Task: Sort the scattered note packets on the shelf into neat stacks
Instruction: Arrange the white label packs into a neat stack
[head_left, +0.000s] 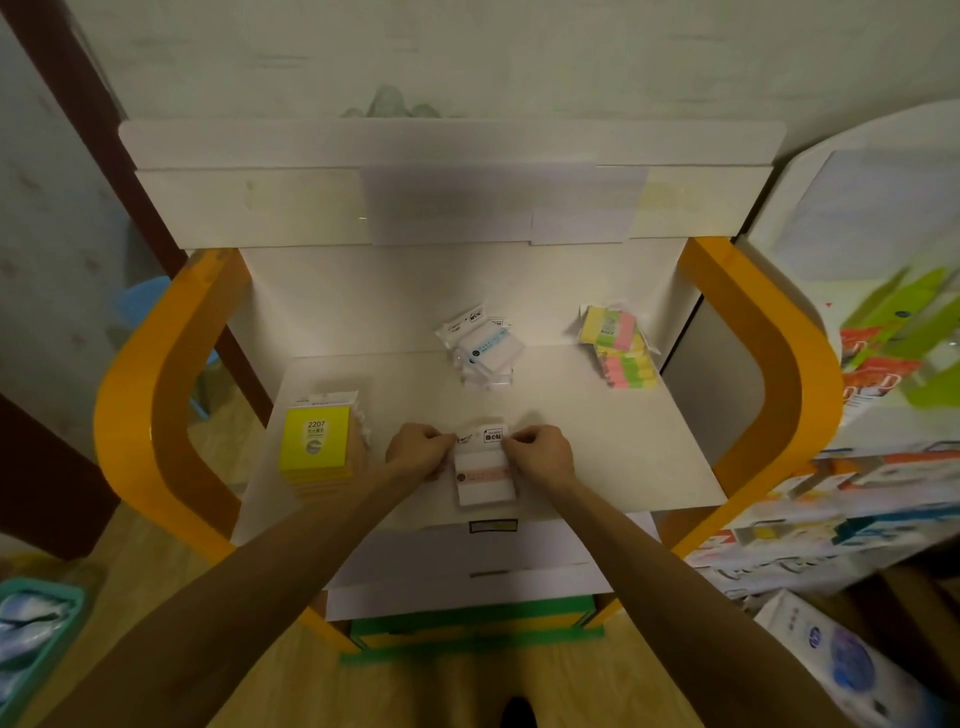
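Shelf: white board (597, 447) set in an orange frame (774, 364), white back panel behind it; all the note packets lie on this one level.
Left hand: left hand (420, 451) at the front centre of the shelf, fingers curled, pinching the upper left edge of the pink-banded packet.
Right hand: right hand (540, 451) mirrors it, fingers curled, pinching the upper right edge of the same packet near its header card.
Pink-banded packet: white packet with a pale pink strip (482, 475), flat on the shelf between the two hands, long side running front to back, lower end near the shelf's front edge. Whether more packets lie under it, cannot tell.
Yellow stack: yellow packets marked 2207 (314, 441), piled squarely at the front left of the shelf, just beside the left forearm, apart from the held packet.
Blue-banded pile: white packets with a blue strip (483, 348), loosely heaped and skewed, at the back centre against the back panel.
Multicolour pile: pink, green and yellow packets (618, 348), fanned and leaning, at the back right corner.
Surroundings: green tape strip (472, 652) on the wooden floor below the shelf; teal basket (31, 639) at lower left; another display with boxed goods (852, 499) to the right.
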